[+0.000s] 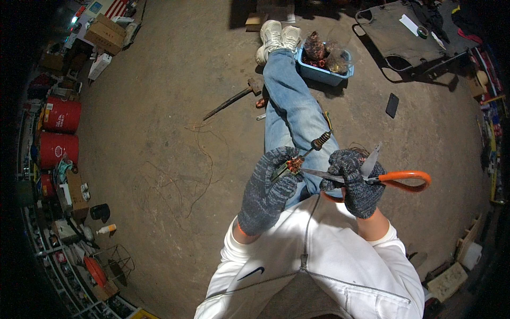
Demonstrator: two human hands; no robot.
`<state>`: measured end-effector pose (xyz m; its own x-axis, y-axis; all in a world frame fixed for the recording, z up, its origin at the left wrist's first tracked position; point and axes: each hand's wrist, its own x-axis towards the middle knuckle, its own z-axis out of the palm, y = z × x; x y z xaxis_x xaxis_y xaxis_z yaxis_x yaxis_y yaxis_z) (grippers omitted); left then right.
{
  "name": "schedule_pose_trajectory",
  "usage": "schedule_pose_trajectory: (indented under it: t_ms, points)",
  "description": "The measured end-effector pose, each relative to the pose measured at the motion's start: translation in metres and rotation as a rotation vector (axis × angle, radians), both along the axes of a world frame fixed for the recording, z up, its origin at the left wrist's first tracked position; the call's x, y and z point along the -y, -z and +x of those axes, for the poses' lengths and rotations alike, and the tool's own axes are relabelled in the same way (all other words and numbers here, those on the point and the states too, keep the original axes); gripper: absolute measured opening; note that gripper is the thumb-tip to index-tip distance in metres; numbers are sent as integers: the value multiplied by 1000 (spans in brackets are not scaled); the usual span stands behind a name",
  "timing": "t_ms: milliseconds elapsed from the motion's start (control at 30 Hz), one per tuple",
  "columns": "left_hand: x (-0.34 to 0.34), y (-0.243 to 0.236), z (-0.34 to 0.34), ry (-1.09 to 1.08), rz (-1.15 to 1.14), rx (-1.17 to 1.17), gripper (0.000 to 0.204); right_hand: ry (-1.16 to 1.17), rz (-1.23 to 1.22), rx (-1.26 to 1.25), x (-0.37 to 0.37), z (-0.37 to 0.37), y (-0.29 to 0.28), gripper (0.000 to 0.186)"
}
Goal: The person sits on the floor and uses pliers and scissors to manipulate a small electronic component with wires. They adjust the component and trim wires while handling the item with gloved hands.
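Note:
My left hand, in a dark grey knit glove, is closed around a small motor armature with copper windings. Its thin shaft points up and right to a dark ribbed end above my jeans. In my right hand, gloved alike, is a pair of scissors with orange handles. The scissor blades are spread apart: one reaches left to the copper windings, the other points up and right. Whether the blade tip touches the copper I cannot tell. Fine dark wire strands show by the right glove's fingers.
A hammer lies left of my outstretched legs. Beside my shoes sits a blue bin with copper pieces and plastic bags. Loose thin wire is strewn on the floor. A phone and a folding chair are right; red drums stand left.

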<state>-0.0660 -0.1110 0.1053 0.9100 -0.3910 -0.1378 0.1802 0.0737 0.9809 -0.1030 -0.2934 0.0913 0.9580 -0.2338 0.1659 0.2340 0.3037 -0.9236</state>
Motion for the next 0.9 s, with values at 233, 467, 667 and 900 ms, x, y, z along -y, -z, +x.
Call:
schedule_pose_trajectory:
  t_ms: [233, 467, 667, 900]
  points:
    - [0, -2, 1, -20, 182, 161, 37, 35, -104, -58, -3, -1, -7, 18]
    - [0, 3, -2, -82, 164, 213, 38, 30, -40, -160, -4, -1, -12, 13]
    - [1, 8, -5, -160, 167, 227, 38, 114, -76, -225, -6, -3, -6, 12]
    - [1, -1, -2, -130, 216, 291, 37, 73, -251, -210, -3, -1, -6, 16]
